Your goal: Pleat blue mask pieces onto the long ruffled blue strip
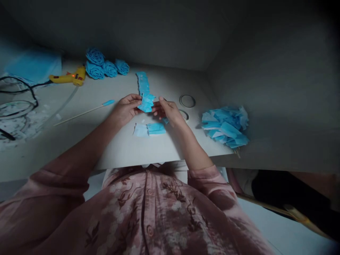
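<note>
Midway between the surface's (117, 150) front and back edges, the left hand (127, 108) pinches a blue strip (144, 88) extending toward the back; the half-curled right hand (170, 110) meets its other side, whether gripping, I cannot tell. Light, even pressure should keep folds neat.

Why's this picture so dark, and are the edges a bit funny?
Head view: light is dim, with the top right corner nearly black; head view: the pleated blue strip stands out brighter than the grey back wall; head view: the pink sleeves look stretched near the edges, perhaps from a wide lens.
</note>
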{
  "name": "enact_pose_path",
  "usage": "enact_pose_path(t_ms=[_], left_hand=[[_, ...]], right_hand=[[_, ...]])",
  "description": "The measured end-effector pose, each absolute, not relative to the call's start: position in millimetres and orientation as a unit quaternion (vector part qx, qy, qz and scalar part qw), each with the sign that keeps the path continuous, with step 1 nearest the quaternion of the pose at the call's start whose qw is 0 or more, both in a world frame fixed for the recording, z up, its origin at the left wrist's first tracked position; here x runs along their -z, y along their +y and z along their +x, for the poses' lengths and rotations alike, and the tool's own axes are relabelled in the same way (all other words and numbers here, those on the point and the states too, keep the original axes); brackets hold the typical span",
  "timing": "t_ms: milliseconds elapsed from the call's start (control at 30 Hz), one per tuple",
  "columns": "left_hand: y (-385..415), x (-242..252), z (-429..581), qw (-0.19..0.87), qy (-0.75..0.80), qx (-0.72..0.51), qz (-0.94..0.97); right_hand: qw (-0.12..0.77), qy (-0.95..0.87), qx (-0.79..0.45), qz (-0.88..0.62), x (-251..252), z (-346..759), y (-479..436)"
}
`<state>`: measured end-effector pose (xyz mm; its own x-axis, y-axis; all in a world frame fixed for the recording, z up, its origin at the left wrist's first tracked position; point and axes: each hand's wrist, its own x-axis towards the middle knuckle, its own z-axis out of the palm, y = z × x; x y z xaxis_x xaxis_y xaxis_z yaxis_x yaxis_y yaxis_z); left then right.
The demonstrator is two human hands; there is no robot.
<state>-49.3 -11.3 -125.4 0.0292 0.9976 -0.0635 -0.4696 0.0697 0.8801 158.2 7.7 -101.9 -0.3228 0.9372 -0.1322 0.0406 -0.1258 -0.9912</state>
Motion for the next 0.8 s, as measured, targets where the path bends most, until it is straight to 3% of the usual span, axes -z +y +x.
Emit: enact_pose_path(t_ms=[400,600,800], left_hand=[[-9,126,-56,0.657,0.432,-0.537,0.305],[-4,119,-53,0.723,0.432,-0.496,0.211],[33,105,-54,0.698,0.429,-0.534,0.209]], right_hand=[[0.433,-0.506,-0.662,-0.345,99,161,5],[0.384,-0.531,-0.687,-0.314,86,165,-6],[0.334,-0.552,-0.721,-0.253,86,171,-12]])
